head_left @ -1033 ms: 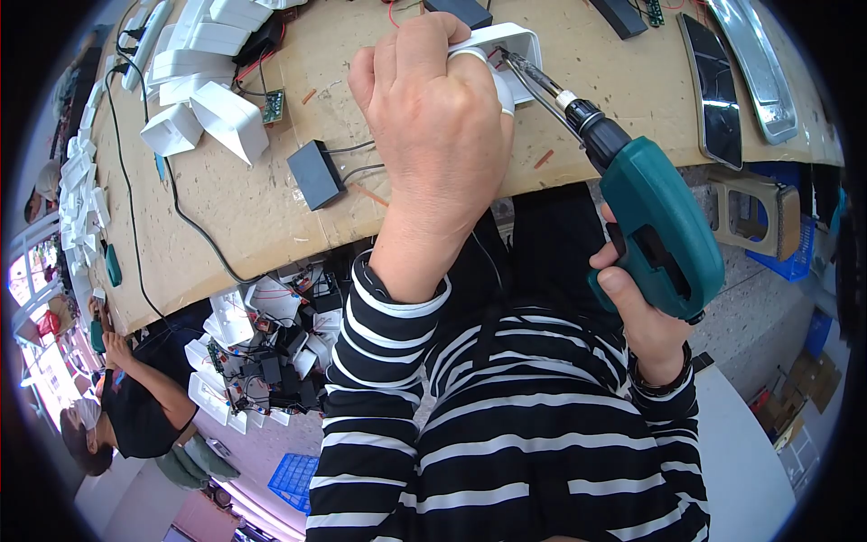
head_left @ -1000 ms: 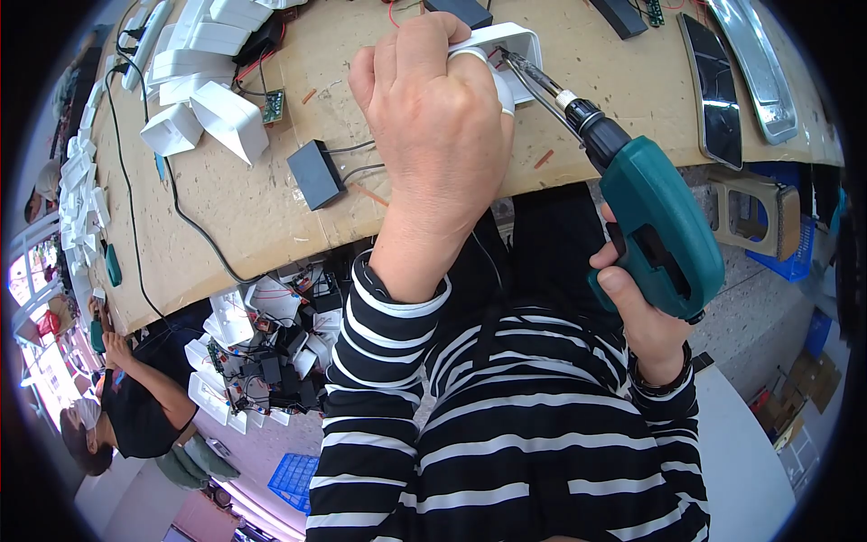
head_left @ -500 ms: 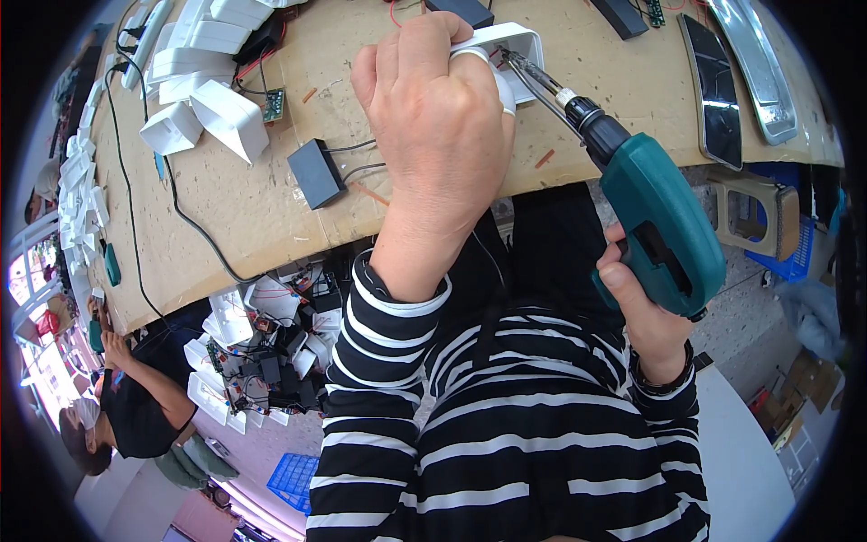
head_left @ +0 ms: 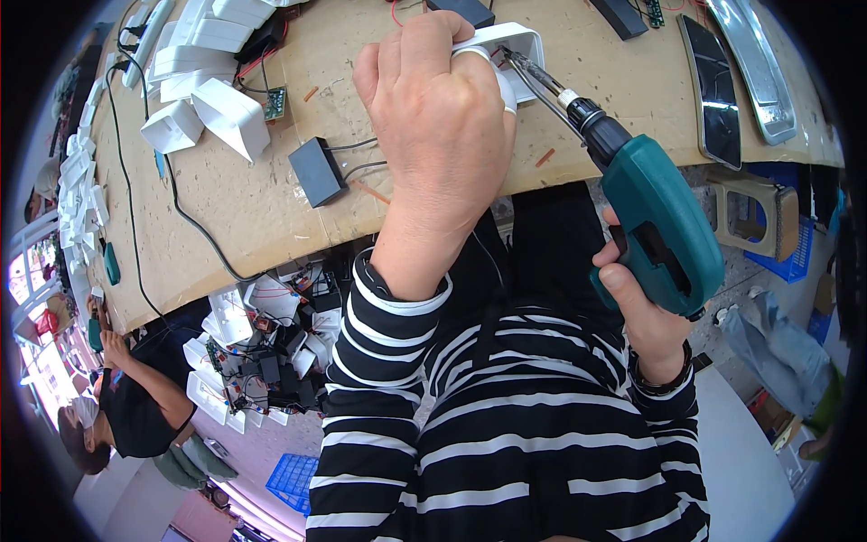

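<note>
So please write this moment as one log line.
left hand: holds white case | right hand: holds teal drill | bit in case | on bench

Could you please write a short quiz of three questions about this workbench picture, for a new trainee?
1. True or false: the right hand holds a teal power screwdriver.
2. What does the left hand press down on the wooden table? A) a white plastic housing B) a blue crate C) a metal tray
3. Fill in: the screwdriver's bit points into the ____ housing.

Key
1. True. The hand grips the handle, and the tool slants up towards the left hand.
2. A. The fingers lie over the white housing.
3. White. The small black box with wires lies apart, to the left.
</note>
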Demonstrator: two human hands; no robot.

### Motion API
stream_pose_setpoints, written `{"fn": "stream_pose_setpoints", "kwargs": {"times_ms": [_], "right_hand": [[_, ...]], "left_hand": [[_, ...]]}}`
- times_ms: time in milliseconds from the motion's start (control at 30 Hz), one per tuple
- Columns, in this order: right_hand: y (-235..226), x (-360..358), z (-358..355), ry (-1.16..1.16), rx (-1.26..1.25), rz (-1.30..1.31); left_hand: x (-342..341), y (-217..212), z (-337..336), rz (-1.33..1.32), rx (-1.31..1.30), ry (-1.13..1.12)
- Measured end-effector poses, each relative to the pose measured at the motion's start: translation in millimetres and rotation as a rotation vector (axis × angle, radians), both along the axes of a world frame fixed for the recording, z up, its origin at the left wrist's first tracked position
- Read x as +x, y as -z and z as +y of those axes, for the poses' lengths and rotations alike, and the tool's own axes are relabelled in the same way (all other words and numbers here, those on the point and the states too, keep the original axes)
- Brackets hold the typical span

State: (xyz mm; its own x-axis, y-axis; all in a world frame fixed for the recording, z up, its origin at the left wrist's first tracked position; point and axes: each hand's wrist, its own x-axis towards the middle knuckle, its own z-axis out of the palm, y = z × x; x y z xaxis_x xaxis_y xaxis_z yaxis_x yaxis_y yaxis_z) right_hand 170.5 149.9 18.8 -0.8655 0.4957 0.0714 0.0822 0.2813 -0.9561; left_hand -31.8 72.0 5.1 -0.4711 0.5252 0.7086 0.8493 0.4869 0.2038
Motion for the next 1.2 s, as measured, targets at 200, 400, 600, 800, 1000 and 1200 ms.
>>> {"fn": "stream_pose_setpoints", "kwargs": {"times_ms": [200, 400, 600, 800, 1000, 1200], "right_hand": [[-1.5, 1.4, -1.7, 0.009, -0.022, -0.021], [-3.4, 8.3, 1.0, -0.025, -0.005, -0.079], [-5.3, 17.9, -1.0, -0.038, -0.075, -0.034], [-6.6, 18.8, -3.7, 0.052, -0.121, 0.083], [-8.5, 20.8, -3.0, 0.078, -0.127, 0.064], [-7.6, 19.8, 5.8, 0.153, -0.189, 0.182]], "left_hand": [[0.1, 0.5, -0.5, -0.003, 0.002, 0.0], [-0.2, 0.4, -1.2, -0.003, -0.006, 0.006], [1.6, -2.3, -1.4, -0.013, -0.016, 0.005], [2.0, 0.3, -1.9, -0.003, -0.014, 0.004], [-1.9, 5.4, -2.1, -0.007, -0.015, -0.012], [-4.7, -0.3, -13.7, -0.05, 0.054, 0.12]]}}
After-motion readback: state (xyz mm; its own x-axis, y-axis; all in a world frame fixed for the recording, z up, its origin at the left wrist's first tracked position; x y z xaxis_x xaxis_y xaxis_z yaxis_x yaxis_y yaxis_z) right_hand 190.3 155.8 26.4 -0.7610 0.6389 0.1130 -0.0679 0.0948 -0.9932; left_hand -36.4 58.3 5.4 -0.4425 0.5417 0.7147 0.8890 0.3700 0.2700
